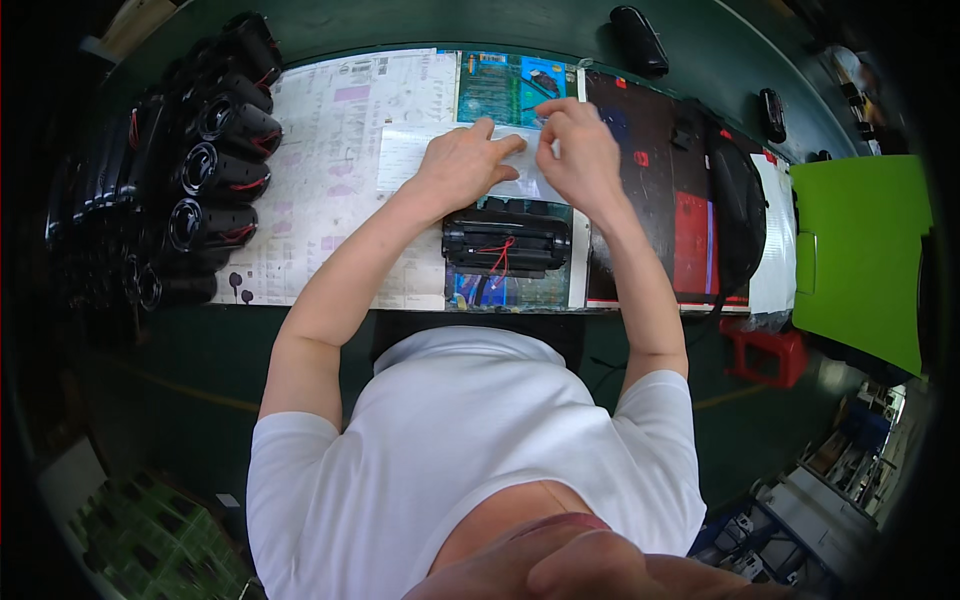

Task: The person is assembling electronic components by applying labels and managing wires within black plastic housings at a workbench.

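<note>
A pale, shiny sheet (400, 160), perhaps of labels or film, lies across the middle of the bench. My left hand (460, 168) rests on it, thumb and fingers apart, holding nothing. Just to its right, my right hand (583, 155) is raised over the sheet's right end with its fingers bent into a pinch. Whatever is in that pinch is too small to make out. Nearer to me sits a black plastic housing (510, 242), long and rounded, with a thin red wire looped on its front. Neither hand touches it.
Several similar black cylindrical housings (215, 170) with red wires are stacked at the left. A black bag-like object (735, 215) and a green panel (860, 260) stand right. Two black housings, one an elongated case (638, 40), lie beyond the bench. A red stool (765, 352) is below right.
</note>
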Demonstrator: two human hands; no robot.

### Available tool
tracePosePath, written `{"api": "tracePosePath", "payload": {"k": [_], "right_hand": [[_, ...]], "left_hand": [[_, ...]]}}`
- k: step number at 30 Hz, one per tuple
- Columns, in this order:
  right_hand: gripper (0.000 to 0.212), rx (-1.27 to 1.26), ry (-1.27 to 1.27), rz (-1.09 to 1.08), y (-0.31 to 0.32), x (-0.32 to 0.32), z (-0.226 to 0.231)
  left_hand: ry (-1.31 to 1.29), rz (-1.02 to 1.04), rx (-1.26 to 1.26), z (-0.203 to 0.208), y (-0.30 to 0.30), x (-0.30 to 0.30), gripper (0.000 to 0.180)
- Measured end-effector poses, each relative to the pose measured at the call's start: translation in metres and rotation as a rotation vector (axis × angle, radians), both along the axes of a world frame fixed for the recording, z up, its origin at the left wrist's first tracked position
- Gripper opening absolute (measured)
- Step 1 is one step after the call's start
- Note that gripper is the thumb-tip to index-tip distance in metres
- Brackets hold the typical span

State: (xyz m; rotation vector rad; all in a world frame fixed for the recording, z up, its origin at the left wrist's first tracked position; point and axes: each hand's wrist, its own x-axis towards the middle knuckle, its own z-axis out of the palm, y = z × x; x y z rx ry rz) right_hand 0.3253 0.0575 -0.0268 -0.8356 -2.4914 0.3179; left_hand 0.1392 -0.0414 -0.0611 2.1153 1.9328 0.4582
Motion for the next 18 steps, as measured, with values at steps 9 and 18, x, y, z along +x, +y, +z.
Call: {"api": "tracePosePath", "payload": {"k": [9,18], "right_hand": [[0.004,-0.089,0.352,-0.164,-0.014,0.017,0.042],[0.008,-0.437,0.622,-0.151,-0.042,0.012,0.027]], "left_hand": [[-0.635,0.035,-0.186,0.015,-0.018,-0.024,0.043],[-1.181,0.221,-0.053,0.012,-0.043,-0.012,0.017]]}}
